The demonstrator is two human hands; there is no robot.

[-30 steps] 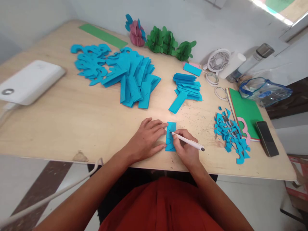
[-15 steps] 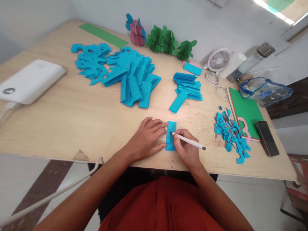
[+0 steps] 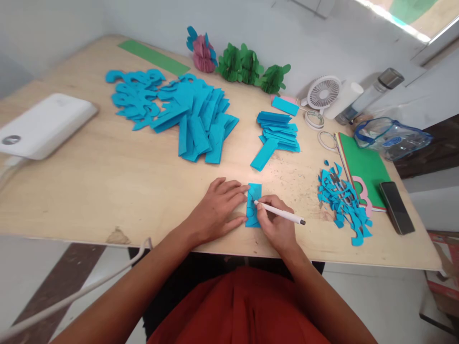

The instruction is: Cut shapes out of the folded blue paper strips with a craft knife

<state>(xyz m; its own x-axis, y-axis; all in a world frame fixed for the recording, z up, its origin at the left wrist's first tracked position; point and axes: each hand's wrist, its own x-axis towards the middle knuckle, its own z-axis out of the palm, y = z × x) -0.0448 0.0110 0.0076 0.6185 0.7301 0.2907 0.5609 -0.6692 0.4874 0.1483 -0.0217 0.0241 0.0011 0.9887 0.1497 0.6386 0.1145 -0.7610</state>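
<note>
Remotely, I see the right hand (image 3: 278,223) pinching a white pen (image 3: 280,212), its tip slightly lower than a second ago, so marking seems ongoing on the blue strip (image 3: 251,211) between the hands. Left hand (image 3: 219,209), fingers spread, touches the strip's edge.

Left hand (image 3: 218,209) lay spread on the pale wooden table (image 3: 125,191), fingertips at the left edge of a small blue paper rectangle (image 3: 251,212) bearing dark curved lines. Right hand (image 3: 278,224) gripped a slim white pen (image 3: 287,214), tip at the rectangle. Farther back: 1 big heap of cut and folded blue paper (image 3: 197,117), 1 smaller stack of blue paper strips (image 3: 278,134) to its right. Blue paper scraps (image 3: 344,200) sat right of the right hand, near a black rectangular phone (image 3: 396,208).
</note>
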